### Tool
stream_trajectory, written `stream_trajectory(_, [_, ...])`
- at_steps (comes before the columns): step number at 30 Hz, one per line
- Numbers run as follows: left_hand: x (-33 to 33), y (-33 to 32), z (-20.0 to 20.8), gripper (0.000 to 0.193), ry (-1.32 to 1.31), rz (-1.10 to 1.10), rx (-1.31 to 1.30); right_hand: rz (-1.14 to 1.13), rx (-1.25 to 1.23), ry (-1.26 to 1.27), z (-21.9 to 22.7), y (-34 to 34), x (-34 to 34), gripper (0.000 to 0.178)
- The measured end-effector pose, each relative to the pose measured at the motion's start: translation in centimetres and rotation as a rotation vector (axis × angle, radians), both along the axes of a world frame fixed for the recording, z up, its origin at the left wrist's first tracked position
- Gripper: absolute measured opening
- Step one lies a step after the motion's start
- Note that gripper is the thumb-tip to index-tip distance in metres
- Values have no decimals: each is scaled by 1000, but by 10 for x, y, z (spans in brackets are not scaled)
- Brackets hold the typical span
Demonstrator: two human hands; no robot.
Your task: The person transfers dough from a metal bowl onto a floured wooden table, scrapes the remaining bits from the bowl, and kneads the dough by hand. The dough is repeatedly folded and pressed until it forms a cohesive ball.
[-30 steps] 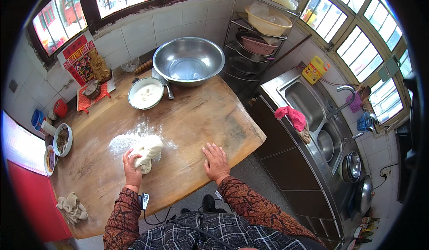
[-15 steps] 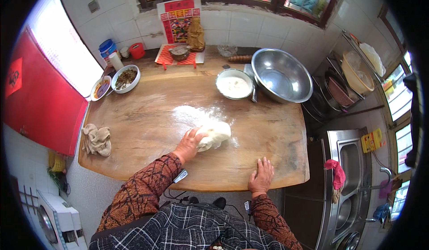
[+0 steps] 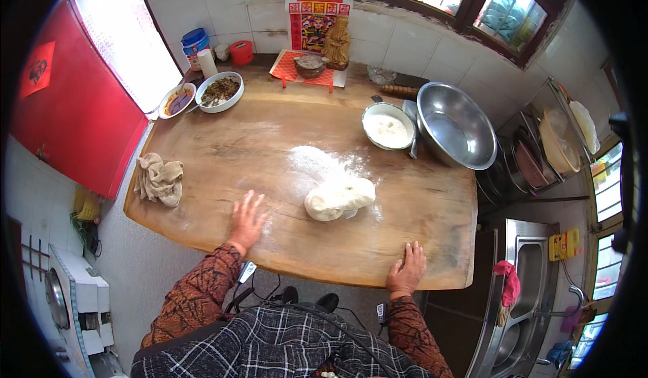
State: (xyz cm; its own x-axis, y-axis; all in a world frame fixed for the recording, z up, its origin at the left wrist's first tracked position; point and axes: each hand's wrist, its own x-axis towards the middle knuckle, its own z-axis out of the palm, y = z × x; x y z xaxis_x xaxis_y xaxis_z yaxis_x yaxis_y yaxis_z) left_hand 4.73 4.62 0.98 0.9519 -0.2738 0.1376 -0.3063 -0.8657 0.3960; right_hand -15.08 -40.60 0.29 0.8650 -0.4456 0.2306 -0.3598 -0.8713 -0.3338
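Note:
A pale lump of dough (image 3: 339,198) lies on the wooden table (image 3: 223,148), longer than it is wide. White flour (image 3: 314,162) is scattered on the wood just behind it. To the dough's left, my left hand (image 3: 247,223) is empty, its fingers spread low over the tabletop near the front edge; whether it touches the wood I cannot tell. My right hand (image 3: 406,270) rests flat on the table near its front right part, fingers stretched out and holding nothing. Neither hand touches the dough.
A flour bowl (image 3: 389,127) and a large steel basin (image 3: 456,125) stand at the back right. Two bowls of food, one a white bowl (image 3: 220,92), sit back left. A crumpled cloth (image 3: 160,179) lies at the left edge. A steel sink (image 3: 530,277) is at the right.
My left hand has let go of the dough and moved left, onto or just over the table. The right hand stays flat in place. The view has shifted and tilted slightly.

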Motion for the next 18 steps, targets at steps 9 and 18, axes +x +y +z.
stream_trajectory(9, [-21, 78, -20, 66, -81, 147, 152, 11, 0, -38, 7, 4, 3, 60])
stream_trajectory(18, [-24, 72, -4, 68, -68, 173, 130, 15, -30, 21, 2, 2, 1, 64])
